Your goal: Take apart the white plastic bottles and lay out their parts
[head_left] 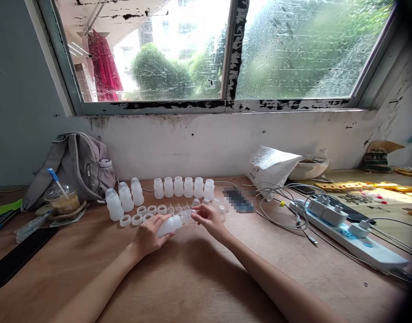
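Note:
My left hand (151, 234) is wrapped round a white bottle (168, 226), tilted with its neck to the right. At that neck my right hand (208, 218) pinches a clear cap (189, 217). Behind my hands stand several open white bottles (178, 186) in a row. Left of them are three bottles with clear caps (125, 197). White rings (137, 219) lie in front of these, partly hidden by my left hand. Small clear nipple-like parts (178, 207) stand beyond the held bottle, and more clear caps (221, 210) lie by my right hand.
At the left are a grey backpack (86, 168), a drink cup (62, 199) and a black tablet-like object (22, 255). A power strip (357, 240) with tangled cables (276, 220) and a white bag (272, 168) occupy the right. A wall and window stand behind.

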`<action>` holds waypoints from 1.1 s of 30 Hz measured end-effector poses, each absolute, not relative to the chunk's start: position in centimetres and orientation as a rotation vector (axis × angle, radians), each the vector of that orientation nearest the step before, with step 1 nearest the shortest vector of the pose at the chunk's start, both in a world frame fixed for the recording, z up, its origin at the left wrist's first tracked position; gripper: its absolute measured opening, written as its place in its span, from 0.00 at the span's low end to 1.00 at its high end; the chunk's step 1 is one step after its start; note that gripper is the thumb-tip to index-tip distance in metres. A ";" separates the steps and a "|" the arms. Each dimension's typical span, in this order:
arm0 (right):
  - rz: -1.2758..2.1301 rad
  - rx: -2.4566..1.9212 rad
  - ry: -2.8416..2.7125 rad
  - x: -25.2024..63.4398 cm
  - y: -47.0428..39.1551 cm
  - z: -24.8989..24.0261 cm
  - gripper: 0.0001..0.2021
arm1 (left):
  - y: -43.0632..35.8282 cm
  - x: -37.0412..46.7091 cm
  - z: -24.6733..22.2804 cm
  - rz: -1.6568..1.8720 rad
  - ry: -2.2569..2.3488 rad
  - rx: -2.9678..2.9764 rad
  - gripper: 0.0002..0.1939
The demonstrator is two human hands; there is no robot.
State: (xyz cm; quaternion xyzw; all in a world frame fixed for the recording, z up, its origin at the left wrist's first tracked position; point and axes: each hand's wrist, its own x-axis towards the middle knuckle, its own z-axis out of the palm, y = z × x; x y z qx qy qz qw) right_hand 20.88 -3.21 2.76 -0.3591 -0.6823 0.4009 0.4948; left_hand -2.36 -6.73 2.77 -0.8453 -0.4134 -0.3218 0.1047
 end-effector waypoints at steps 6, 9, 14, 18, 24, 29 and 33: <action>1.014 -0.841 -1.673 20.5 -3.6 2.6 0.16 | -7.0 -2.2 2.8 -0.958 -1.198 -2.517 0.23; 1.031 -0.858 -1.672 20.4 -3.8 2.6 0.15 | -7.1 -2.3 2.9 -0.969 -1.186 -2.524 0.23; 1.044 -0.864 -1.685 20.0 -4.3 2.9 0.15 | -7.4 -2.1 3.0 -0.989 -1.154 -2.539 0.23; 1.055 -0.856 -1.666 19.8 -4.6 3.2 0.15 | -7.8 -1.6 2.9 -1.053 -1.181 -2.509 0.22; 1.089 -0.830 -1.696 19.8 -4.9 3.4 0.14 | -8.3 -1.1 2.5 -1.067 -1.139 -2.476 0.21; 1.002 -0.846 -1.709 19.7 -4.9 3.6 0.14 | -8.1 -0.7 2.1 -1.081 -1.215 -2.459 0.22; 0.931 -0.851 -1.727 19.8 -4.7 3.6 0.15 | -7.8 -0.5 1.7 -1.087 -1.309 -2.473 0.19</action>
